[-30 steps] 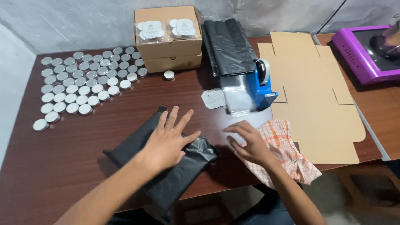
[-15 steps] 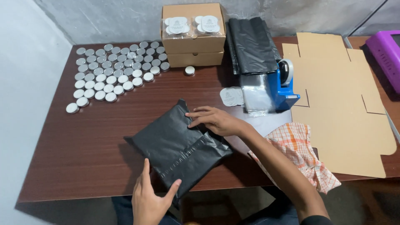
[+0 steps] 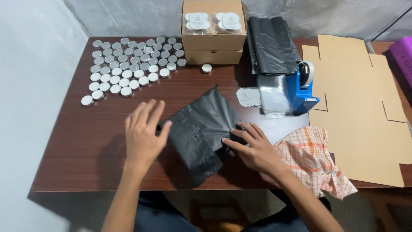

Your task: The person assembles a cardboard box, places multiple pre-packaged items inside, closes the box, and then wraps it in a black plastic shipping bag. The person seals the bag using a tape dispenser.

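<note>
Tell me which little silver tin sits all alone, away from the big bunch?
The small round tin just below the cardboard boxes. Bare table separates it from the packed rows of tins on the left.

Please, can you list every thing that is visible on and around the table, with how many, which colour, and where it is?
black bag: one, black plastic, front middle of the table, under both hands
round tins: many, silver, in rows at the back left
single tin: one, silver, in front of the boxes
boxes: two stacked, brown cardboard, back middle, with clear packs of white discs on top
bag pile: one stack, black, right of the boxes
tape dispenser: one, blue, right of middle
flat cardboard: one sheet, brown, right side
cloth: one, orange and white check, front right edge
table: one, dark brown wood
left hand: on the bag's left edge
right hand: pressing the bag's right side
</note>
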